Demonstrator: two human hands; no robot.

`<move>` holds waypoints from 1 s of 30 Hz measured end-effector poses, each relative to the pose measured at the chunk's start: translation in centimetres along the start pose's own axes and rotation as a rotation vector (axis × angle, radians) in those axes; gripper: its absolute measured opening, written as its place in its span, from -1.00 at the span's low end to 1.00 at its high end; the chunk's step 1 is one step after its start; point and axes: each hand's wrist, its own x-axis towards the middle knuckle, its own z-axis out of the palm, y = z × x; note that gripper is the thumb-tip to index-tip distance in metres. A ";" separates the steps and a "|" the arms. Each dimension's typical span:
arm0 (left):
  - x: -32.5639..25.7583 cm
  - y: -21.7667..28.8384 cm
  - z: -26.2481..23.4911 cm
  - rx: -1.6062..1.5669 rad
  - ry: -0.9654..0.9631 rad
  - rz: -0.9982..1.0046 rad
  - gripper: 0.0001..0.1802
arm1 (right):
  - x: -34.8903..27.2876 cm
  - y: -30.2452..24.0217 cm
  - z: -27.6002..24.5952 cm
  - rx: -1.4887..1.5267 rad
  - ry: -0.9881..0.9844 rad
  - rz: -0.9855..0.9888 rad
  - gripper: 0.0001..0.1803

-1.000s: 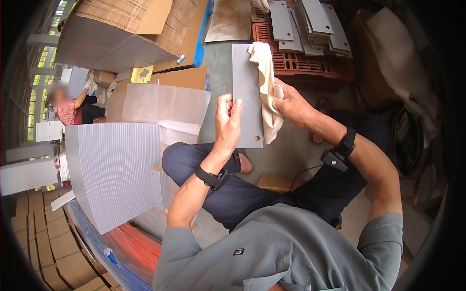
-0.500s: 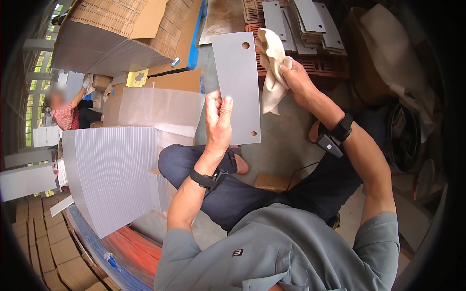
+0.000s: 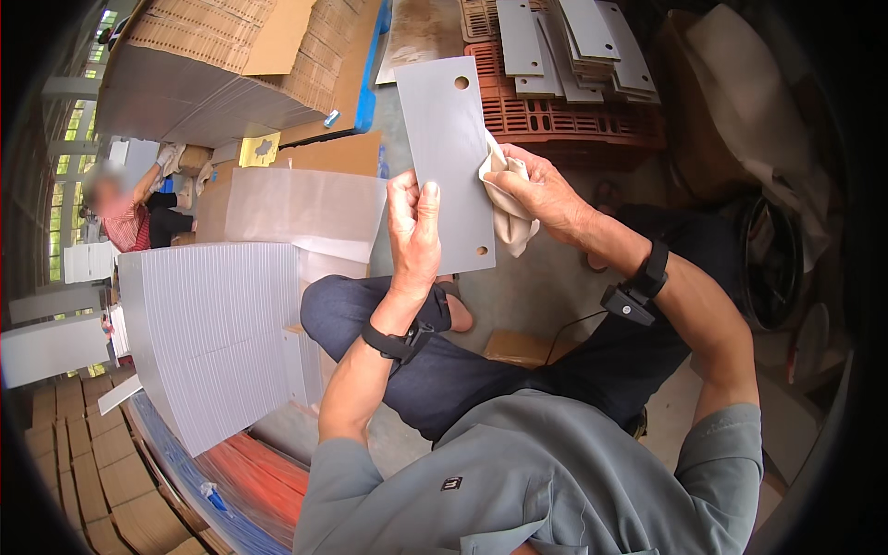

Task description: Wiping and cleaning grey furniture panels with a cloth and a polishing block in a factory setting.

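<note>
The left hand [image 3: 413, 231] is closed on the lower left edge of a flat grey rectangular plate with small round holes near its corners [image 3: 453, 157], thumb and fingers pinching it from both sides so that it stands nearly upright in front of the person's chest, tilted slightly to the left. The right hand [image 3: 541, 194] is bunched around a crumpled cream-coloured cloth [image 3: 504, 203] and presses it against the plate's right edge, a loose tail of the cloth hanging below the fingers. Both wrists carry dark bands, and a thin cable runs down from the one on the right.

Below the hands lie the person's crossed legs in dark trousers, with a small brown cardboard piece [image 3: 523, 347] on the concrete floor just beside the knee.

Beyond the plate's top edge stands an orange-red slatted plastic crate [image 3: 564, 116], and on it lies a stack of more grey rectangular plates [image 3: 578, 42], overlapping one another. To the left of the held plate sits a translucent white plastic sheet [image 3: 301, 208], and nearer the person a large block of white corrugated sheets stacked on edge [image 3: 213, 333]. Above these rises a tall pile of brown corrugated cardboard [image 3: 222, 74] with a blue edge beside it. At the far left another person in a red striped top [image 3: 125, 222] sits among white boards, well apart.
</note>
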 end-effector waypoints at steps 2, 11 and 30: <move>0.0 -0.3 0.0 0.022 -0.012 0.012 -0.68 | 0.2 0.1 0.0 0.001 0.022 -0.002 -0.62; -0.1 0.1 0.2 0.095 -0.016 0.056 -0.71 | 0.1 1.2 -0.3 0.144 0.009 0.003 -0.64; 0.4 0.2 0.4 0.085 -0.030 0.005 -0.74 | -0.2 1.4 -0.2 0.024 0.036 -0.086 -0.71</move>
